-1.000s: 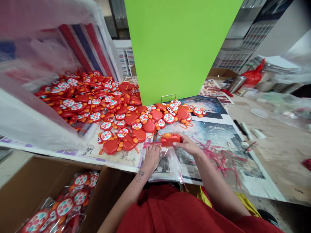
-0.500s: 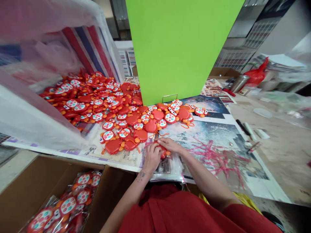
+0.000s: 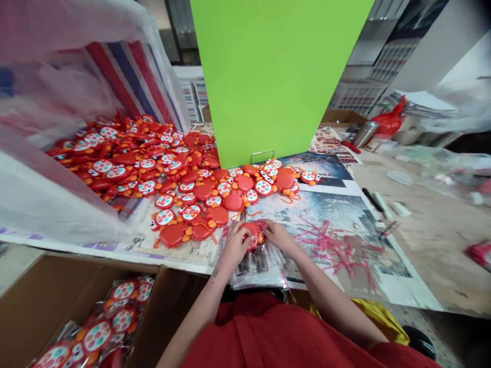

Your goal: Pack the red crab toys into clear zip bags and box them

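Observation:
A red crab toy [image 3: 251,234] with orange claws lies plain back up at the near edge of the table, over a stack of clear plastic bags [image 3: 261,273]. My left hand [image 3: 235,245] grips its left side with bent fingers. My right hand [image 3: 278,236] is at its right side, fingers closed near an orange claw and something pinkish; I cannot make out what exactly they pinch. Just beyond lie several loose crab toys [image 3: 217,216], some with white button panels showing and orange cords. Pink ties [image 3: 337,245] lie scattered right of my right hand.
A tall green panel [image 3: 264,76] stands behind the toys. On the left, a large pile of crab toys [image 3: 126,158] spills from a white-walled bag [image 3: 49,189]. A cardboard box [image 3: 82,266] below holds bagged toys. Markers [image 3: 372,199] and a metal flask [image 3: 365,134] are at right.
My right hand has moved off the top of the toy to its right side, uncovering more of the red back. My left hand keeps hold. The view has shifted slightly right.

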A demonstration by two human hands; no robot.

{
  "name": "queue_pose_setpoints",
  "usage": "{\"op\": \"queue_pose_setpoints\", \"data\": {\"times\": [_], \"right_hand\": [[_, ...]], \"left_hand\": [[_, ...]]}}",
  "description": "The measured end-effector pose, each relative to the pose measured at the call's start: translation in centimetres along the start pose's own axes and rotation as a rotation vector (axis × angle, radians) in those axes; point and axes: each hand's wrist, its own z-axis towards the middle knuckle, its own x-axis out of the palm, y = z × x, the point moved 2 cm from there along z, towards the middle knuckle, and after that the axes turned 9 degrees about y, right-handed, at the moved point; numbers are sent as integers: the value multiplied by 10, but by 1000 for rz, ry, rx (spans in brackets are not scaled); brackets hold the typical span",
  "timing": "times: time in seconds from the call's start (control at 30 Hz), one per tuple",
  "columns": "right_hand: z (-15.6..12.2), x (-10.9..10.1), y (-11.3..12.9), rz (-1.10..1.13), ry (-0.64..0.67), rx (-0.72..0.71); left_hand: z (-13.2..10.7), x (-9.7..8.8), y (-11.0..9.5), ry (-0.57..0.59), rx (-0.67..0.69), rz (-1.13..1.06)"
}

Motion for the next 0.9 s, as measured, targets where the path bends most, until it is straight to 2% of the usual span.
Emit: {"op": "queue_pose_setpoints", "data": {"times": [0.13, 0.23, 0.3, 0.4, 0.43, 0.47, 0.53, 0.63, 0.73, 0.83, 0.9], "right_hand": [[-3, 14, 14, 65, -88, -1], [-5, 16, 26, 195, -145, -38], [-6, 15, 32, 303, -165, -68], [-8, 12, 36, 455, -168, -106], [-8, 11, 36, 493, -172, -113], [-8, 10, 36, 521, -179, -118], [-9, 7, 36, 538, -192, -124], [-10, 0, 40, 406, -264, -172], [-11, -8, 53, 138, -327, -331], [-11, -9, 69, -47, -256, -470], [-11, -7, 78, -130, -211, -519]], "left_hand": [[-1, -6, -5, 78, -34, -33], [-9, -8, -11, 107, -102, -86], [-14, -11, -12, 7, -113, -87], [-20, -17, -4, -271, -141, -131], [-21, -17, 2, -320, -175, -207], [-21, -16, 9, -330, -216, -314], [-21, -10, 20, -244, -280, -555], [-20, -2, 26, -113, -313, -771], [-22, -1, 20, -99, -334, -827], [-22, -6, 6, -71, -300, -769], [-21, -12, -4, -79, -215, -634]]}}
